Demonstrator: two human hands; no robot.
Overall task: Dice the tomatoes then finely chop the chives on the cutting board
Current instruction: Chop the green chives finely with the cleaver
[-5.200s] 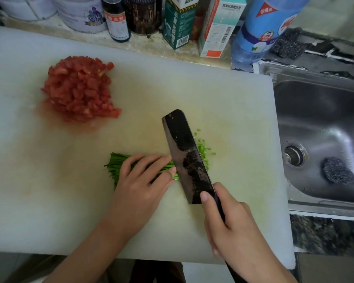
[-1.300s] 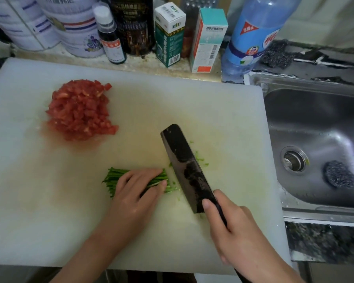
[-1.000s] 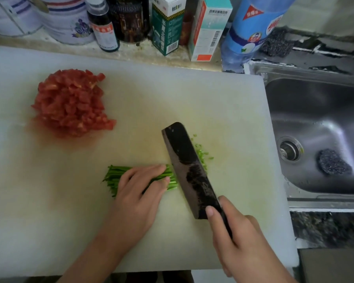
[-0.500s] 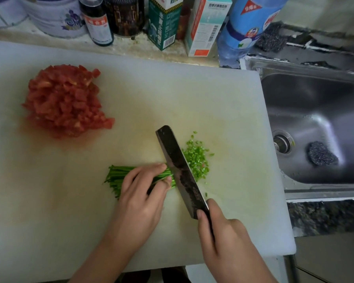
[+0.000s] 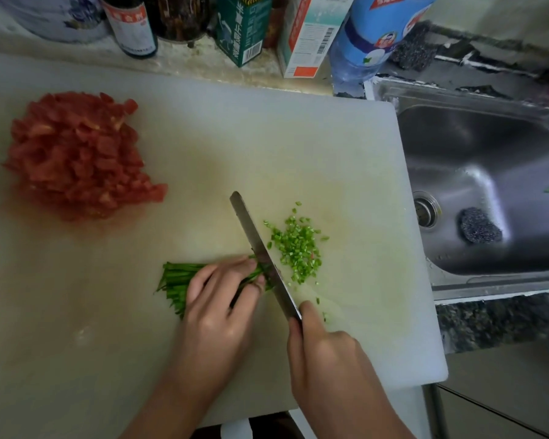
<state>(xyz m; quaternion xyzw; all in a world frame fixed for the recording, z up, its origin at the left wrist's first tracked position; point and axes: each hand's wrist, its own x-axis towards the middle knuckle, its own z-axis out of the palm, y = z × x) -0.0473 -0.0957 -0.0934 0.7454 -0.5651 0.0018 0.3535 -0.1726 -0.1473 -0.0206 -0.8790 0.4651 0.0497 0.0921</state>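
On the board (image 5: 267,137), the left hand (image 5: 216,312) lies over the chives (image 5: 178,280), fingers bent down around the bundle and pinning it flat, with the dark green ends sticking out to the left of the hand. The right hand (image 5: 327,359) is closed around the handle of the knife (image 5: 260,248), thumb and forefinger up by the heel of the blade. The blade stands on edge, showing its spine, and crosses the bundle's right end just beside the left fingertips. To the right of the blade lies a loose scatter of chopped bits (image 5: 298,248). The diced tomatoes (image 5: 76,153) sit in a wet red heap at the board's far left, well apart from the chives. Bottles and cartons stand on the counter (image 5: 184,61) behind the board. To the right is the sink (image 5: 488,153), with a scourer (image 5: 480,225) near its drain.
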